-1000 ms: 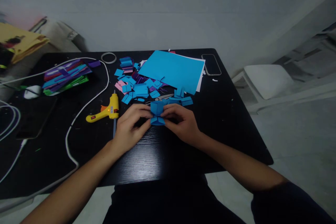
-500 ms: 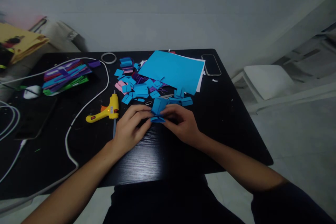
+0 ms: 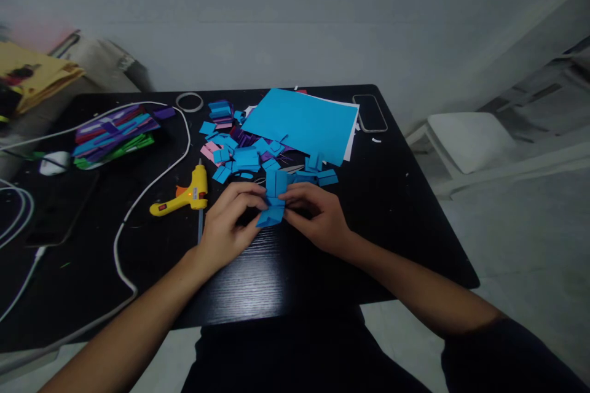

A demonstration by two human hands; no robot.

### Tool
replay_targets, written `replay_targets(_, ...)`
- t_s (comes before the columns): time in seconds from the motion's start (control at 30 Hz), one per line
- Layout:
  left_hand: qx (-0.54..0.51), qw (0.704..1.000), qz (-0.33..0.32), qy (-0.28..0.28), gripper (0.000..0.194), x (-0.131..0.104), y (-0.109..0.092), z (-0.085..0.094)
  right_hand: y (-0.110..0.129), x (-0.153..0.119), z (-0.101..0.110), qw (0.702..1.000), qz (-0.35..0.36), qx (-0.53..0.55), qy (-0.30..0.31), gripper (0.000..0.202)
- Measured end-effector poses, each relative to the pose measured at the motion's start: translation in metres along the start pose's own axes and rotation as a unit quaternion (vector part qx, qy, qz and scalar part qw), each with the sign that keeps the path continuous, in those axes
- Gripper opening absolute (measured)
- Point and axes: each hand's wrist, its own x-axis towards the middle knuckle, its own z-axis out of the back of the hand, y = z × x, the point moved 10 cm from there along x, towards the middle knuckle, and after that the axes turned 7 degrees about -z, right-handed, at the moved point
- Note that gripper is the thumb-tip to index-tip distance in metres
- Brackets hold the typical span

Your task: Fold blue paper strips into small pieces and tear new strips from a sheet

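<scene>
Fingers of the left hand (image 3: 234,215), right of the yellow plastic glue gun (image 3: 188,192), pinch the left side of the folded blue paper piece (image 3: 276,184). The piece is positioned between both hands, above the black table (image 3: 369,239). The right hand (image 3: 320,212) pinches its right side; exact fingertip contact appears partly hidden from me.

On the table (image 3: 378,227), the glue gun (image 3: 185,195) lies at the paper scraps' (image 3: 246,158) eight o'clock, the large sheet (image 3: 304,126) at two.

The white cable (image 3: 117,245) runs off the left edge
</scene>
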Motion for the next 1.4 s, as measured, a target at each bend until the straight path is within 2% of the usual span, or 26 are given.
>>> replay_targets(0.17, -0.023, 0.998, 0.058, 0.023, 0.011, -0.002, 0.011, -0.005, 0.010, -0.001, 0.000, 0.999, 0.032, -0.036, -0.001, 0.023)
replay_targets(0.37, -0.032, 0.997, 0.056, 0.029, 0.008, -0.002, 0.011, -0.006, 0.019, -0.001, -0.003, 0.988, 0.083, -0.129, 0.002, 0.021)
replay_targets(0.53, -0.067, 0.994, 0.086, 0.024, 0.006, -0.003, 0.017, -0.008, 0.012, 0.000, -0.003, 0.992, 0.048, -0.113, 0.007, 0.025)
replay_targets(0.73, -0.125, 0.977, 0.172, 0.002, 0.009, -0.009, 0.030, -0.010, 0.019, 0.001, 0.001, 0.983, 0.069, -0.171, -0.016, 0.027)
replay_targets(0.83, -0.168, 0.961, 0.219, -0.003, 0.011, -0.013, 0.035, -0.013, 0.019, 0.004, 0.004, 0.983, 0.066, -0.172, -0.019, 0.019)
replay_targets(0.97, -0.197, 0.941, 0.275, -0.013, 0.017, -0.020, 0.044, -0.016, 0.008, 0.007, 0.003, 0.996, 0.017, -0.091, 0.003, 0.008)
replay_targets(1.07, -0.225, 0.923, 0.310, -0.022, 0.023, -0.027, 0.051, -0.020, -0.005, 0.007, 0.001, 0.998, -0.043, -0.048, 0.007, 0.009)
replay_targets(1.23, -0.252, 0.904, 0.343, -0.027, 0.031, -0.031, 0.056, -0.024, -0.018, 0.006, -0.003, 0.994, -0.103, 0.023, 0.023, 0.012)
replay_targets(1.4, -0.231, 0.914, 0.331, -0.024, 0.028, -0.027, 0.051, -0.025, -0.022, 0.005, -0.007, 0.990, -0.133, 0.012, 0.045, 0.013)
